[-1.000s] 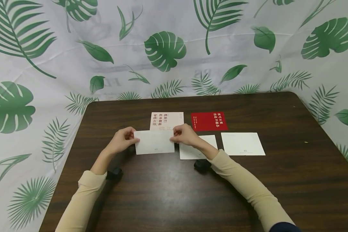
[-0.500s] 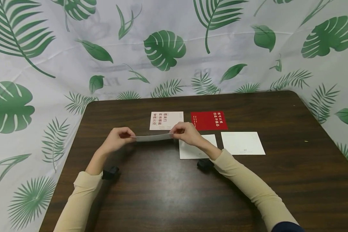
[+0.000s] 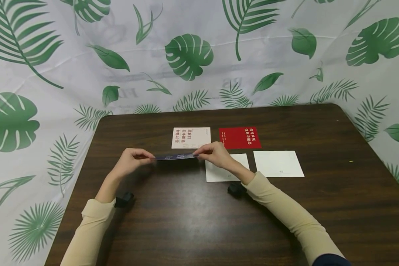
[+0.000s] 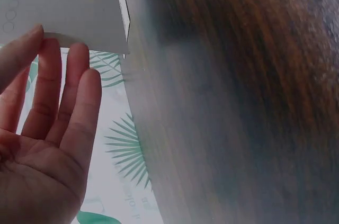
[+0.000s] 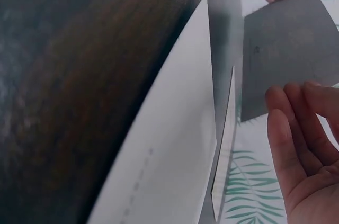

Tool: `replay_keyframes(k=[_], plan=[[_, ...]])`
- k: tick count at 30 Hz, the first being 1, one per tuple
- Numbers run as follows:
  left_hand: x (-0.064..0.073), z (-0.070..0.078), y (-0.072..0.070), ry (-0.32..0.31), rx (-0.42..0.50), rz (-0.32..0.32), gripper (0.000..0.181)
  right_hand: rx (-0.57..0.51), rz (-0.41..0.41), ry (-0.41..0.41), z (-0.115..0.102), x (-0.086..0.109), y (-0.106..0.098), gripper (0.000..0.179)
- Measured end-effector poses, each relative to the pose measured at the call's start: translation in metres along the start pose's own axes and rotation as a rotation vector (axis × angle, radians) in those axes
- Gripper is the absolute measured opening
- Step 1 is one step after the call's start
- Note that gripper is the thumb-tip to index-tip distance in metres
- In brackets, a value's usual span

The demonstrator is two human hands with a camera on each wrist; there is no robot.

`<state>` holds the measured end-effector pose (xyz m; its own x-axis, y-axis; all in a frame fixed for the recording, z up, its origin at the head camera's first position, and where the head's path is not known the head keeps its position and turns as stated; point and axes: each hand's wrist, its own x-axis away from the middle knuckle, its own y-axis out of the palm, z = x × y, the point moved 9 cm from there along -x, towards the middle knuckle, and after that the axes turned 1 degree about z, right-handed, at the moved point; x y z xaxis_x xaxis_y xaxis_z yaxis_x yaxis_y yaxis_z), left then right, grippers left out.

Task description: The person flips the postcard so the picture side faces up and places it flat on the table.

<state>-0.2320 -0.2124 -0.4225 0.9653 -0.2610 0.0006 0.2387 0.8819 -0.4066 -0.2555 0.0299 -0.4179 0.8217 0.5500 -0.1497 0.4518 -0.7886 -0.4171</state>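
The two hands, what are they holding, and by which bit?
A thin card, pinched at two opposite ends: the left hand has one end, the right hand the other.

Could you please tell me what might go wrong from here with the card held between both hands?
The left hand and right hand pinch the held card at opposite ends, so uneven pressure might bend it. In the head view, the right hand partly covers a white card, so lowering it there could nudge that one.

Matt paper card (image 4: 69, 9), glossy wood-grain table (image 3: 193, 221)
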Motion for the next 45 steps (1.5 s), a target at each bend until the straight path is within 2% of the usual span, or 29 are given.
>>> replay_keyframes(k=[5, 13, 19, 26, 29, 33, 38, 45], plan=[[0.001, -0.003, 0.0, -0.022, -0.042, 0.0, 0.013, 0.082, 0.012, 0.013, 0.006, 0.0, 0.0, 0.013], [0.004, -0.006, 0.006, -0.037, -0.086, -0.05, 0.013, 0.193, -0.073, -0.007, 0.012, 0.002, 0.01, 0.014], [0.003, -0.012, 0.011, -0.06, -0.128, -0.071, 0.015, 0.202, -0.134, -0.005, 0.013, 0.003, 0.017, 0.014], [0.003, -0.01, 0.017, 0.013, -0.121, -0.085, 0.012, 0.22, -0.187, -0.004, 0.016, 0.005, 0.024, 0.012], [0.002, -0.013, 0.02, -0.01, -0.139, -0.084, 0.012, 0.214, -0.187, 0.003, 0.017, 0.004, 0.026, 0.01], [0.001, -0.02, 0.022, -0.075, -0.161, -0.082, 0.017, 0.192, -0.194, 0.024, 0.018, 0.004, 0.028, 0.012], [0.001, -0.02, 0.023, -0.076, -0.199, -0.077, 0.024, 0.202, -0.212, 0.06, 0.019, 0.002, 0.031, 0.014], [-0.001, -0.02, 0.025, -0.086, -0.272, -0.071, 0.027, 0.274, -0.233, 0.111, 0.019, 0.0, 0.033, 0.015]])
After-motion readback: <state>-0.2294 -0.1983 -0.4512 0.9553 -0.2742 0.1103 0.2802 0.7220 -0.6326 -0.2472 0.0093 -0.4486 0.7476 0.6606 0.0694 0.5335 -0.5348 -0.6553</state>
